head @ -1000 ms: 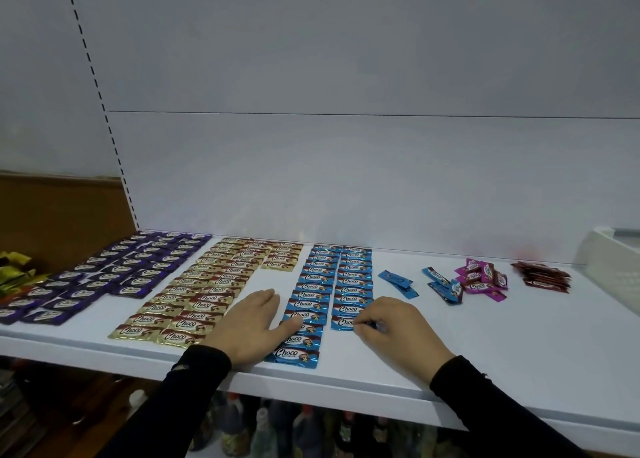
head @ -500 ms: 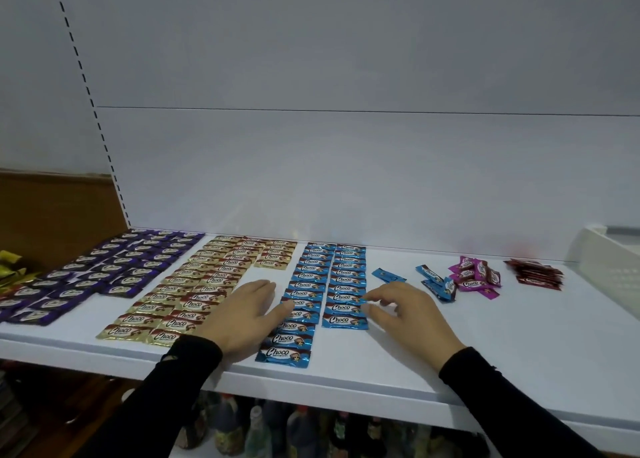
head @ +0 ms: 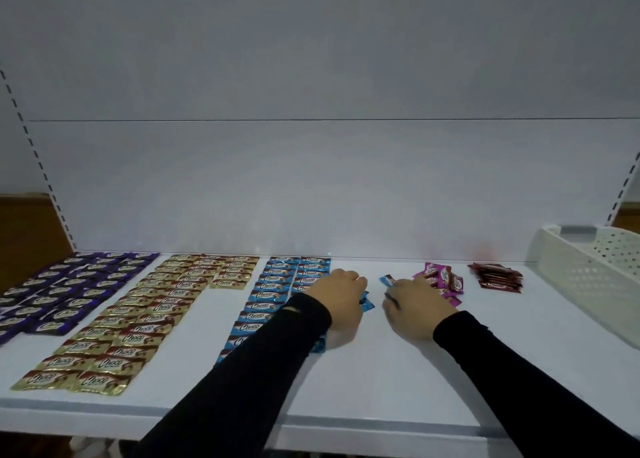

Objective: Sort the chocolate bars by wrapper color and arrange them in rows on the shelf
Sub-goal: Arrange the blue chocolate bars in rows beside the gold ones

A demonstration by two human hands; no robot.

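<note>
The person is working on the blue rows (head: 273,295) of the white shelf (head: 381,381), with the purple rows (head: 72,291) and gold rows (head: 145,322) already laid out to the left. The left hand (head: 341,296) is curling over a loose blue bar (head: 365,302) just right of the blue rows. The right hand (head: 414,305) is closing on another blue bar (head: 387,280) beside the pink pile (head: 443,279); the red pile (head: 497,276) is waiting near the white basket (head: 588,277). Judging by this, the next move is setting these bars onto the shorter blue row.
</note>
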